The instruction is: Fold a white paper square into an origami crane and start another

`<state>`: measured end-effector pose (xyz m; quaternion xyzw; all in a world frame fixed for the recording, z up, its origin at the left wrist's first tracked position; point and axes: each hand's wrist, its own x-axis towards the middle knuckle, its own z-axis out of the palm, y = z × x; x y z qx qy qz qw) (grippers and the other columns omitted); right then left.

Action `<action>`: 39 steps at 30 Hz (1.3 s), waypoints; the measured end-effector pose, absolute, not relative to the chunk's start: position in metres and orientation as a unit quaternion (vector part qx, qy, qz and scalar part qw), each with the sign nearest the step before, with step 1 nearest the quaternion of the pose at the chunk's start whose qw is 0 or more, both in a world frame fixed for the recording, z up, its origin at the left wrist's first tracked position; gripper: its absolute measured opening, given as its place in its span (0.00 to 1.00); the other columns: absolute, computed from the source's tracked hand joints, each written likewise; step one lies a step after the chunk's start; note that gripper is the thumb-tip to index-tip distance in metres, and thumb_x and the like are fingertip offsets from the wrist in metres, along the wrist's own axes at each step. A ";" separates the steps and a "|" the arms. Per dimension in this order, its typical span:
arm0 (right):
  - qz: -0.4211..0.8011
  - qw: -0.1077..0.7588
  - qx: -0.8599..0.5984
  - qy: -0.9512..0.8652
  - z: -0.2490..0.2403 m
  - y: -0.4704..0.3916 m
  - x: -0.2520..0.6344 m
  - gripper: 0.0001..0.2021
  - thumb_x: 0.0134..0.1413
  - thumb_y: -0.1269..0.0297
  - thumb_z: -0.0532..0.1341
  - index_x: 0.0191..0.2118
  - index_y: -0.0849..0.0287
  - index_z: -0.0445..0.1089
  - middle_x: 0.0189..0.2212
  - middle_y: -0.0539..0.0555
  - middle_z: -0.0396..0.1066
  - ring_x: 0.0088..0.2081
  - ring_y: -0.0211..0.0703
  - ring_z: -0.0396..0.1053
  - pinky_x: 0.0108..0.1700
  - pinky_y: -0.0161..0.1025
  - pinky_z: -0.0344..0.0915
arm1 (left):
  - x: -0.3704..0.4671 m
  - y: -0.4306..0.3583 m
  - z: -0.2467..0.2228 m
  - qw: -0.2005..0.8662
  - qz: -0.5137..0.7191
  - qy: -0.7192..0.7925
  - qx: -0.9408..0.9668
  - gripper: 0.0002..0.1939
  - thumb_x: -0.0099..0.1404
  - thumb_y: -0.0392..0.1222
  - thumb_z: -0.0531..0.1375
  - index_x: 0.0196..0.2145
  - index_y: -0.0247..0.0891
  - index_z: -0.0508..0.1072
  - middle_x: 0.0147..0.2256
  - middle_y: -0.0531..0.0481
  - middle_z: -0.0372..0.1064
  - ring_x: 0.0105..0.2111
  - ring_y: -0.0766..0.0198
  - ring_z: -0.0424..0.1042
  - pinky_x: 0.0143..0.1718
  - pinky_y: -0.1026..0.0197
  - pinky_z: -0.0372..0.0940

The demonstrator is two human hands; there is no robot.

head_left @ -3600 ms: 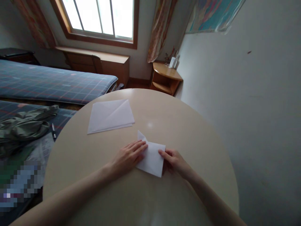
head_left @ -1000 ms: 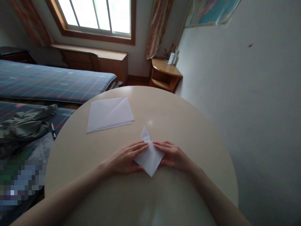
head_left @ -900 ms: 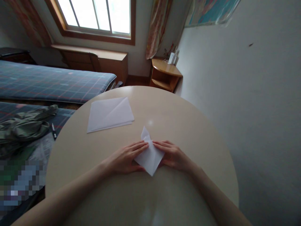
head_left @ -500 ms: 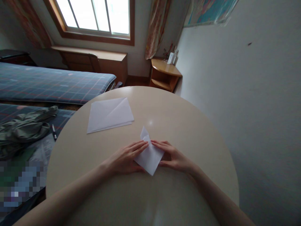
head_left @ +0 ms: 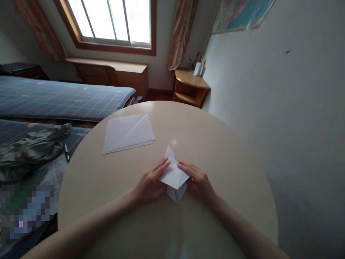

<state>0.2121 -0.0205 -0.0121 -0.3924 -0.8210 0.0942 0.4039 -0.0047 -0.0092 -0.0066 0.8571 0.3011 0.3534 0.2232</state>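
A folded piece of white paper [head_left: 175, 176] lies in front of me on the round cream table [head_left: 223, 158], with a narrow point facing away. Its top flap is lifted at the near end, and a creased lower layer shows beneath. My left hand [head_left: 153, 182] grips the left edge, fingers on top and thumb low at the side. On the opposite edge, my right hand [head_left: 198, 180] has its fingertips on the paper; its thumb is mostly hidden by the flap. Farther left lie white paper sheets [head_left: 129, 135], the top one with a diagonal crease.
Left of the table are plaid mattresses [head_left: 59, 97], with a crumpled dark green cloth [head_left: 35, 151] and a pen [head_left: 67, 153] on the nearer one. A wooden corner shelf [head_left: 192, 81] stands beyond the table. The white wall [head_left: 269, 108] runs along the right.
The near flap of the folded paper has come up, exposing the layer below. Both hands have shifted along its edges, the right thumb moving in under the flap. The view has tilted slightly.
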 end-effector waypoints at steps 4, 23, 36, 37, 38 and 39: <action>-0.019 0.392 -0.363 -0.845 -0.009 -0.024 0.209 0.25 0.53 0.80 0.51 0.57 0.59 0.59 0.47 0.65 0.70 0.47 0.47 0.70 0.45 0.45 0.71 | 0.000 -0.010 -0.017 0.177 0.395 0.340 0.835 0.30 0.58 0.27 0.52 0.58 0.37 0.57 0.55 0.39 0.61 0.52 0.57 0.66 0.50 0.54 0.66; -0.118 0.311 -0.268 -0.904 0.007 -0.038 0.213 0.27 0.60 0.76 0.46 0.64 0.71 0.39 0.52 0.69 0.63 0.55 0.53 0.59 0.50 0.45 0.68 | -0.006 -0.015 0.000 -0.135 0.378 0.227 0.887 0.25 0.68 0.29 0.44 0.62 0.25 0.45 0.48 0.33 0.68 0.53 0.56 0.63 0.49 0.58 0.67; -0.096 0.318 -0.262 -0.906 0.011 -0.042 0.214 0.26 0.61 0.75 0.46 0.64 0.68 0.41 0.54 0.66 0.62 0.55 0.52 0.60 0.50 0.44 0.69 | -0.007 -0.017 0.002 -0.119 0.387 0.220 0.887 0.25 0.69 0.30 0.45 0.62 0.25 0.45 0.48 0.35 0.69 0.52 0.57 0.65 0.49 0.59 0.67; -0.101 0.315 -0.259 -0.907 0.012 -0.043 0.214 0.26 0.61 0.75 0.45 0.64 0.68 0.41 0.53 0.66 0.63 0.55 0.52 0.60 0.50 0.44 0.69 | -0.007 -0.018 0.003 -0.119 0.387 0.218 0.888 0.25 0.69 0.30 0.45 0.62 0.25 0.45 0.48 0.35 0.69 0.52 0.57 0.65 0.49 0.59 0.67; -0.107 0.312 -0.257 -0.909 0.012 -0.043 0.214 0.26 0.61 0.75 0.45 0.64 0.69 0.40 0.53 0.66 0.63 0.55 0.52 0.60 0.50 0.43 0.69 | -0.007 -0.018 0.003 -0.119 0.386 0.215 0.889 0.25 0.69 0.30 0.45 0.62 0.25 0.45 0.48 0.35 0.69 0.52 0.57 0.65 0.49 0.59 0.67; -0.112 0.309 -0.255 -0.909 0.013 -0.044 0.214 0.26 0.61 0.75 0.45 0.64 0.70 0.40 0.53 0.67 0.63 0.55 0.52 0.61 0.50 0.43 0.69 | -0.007 -0.018 0.003 -0.118 0.386 0.212 0.890 0.25 0.69 0.30 0.45 0.62 0.25 0.45 0.47 0.35 0.69 0.52 0.57 0.65 0.49 0.59 0.67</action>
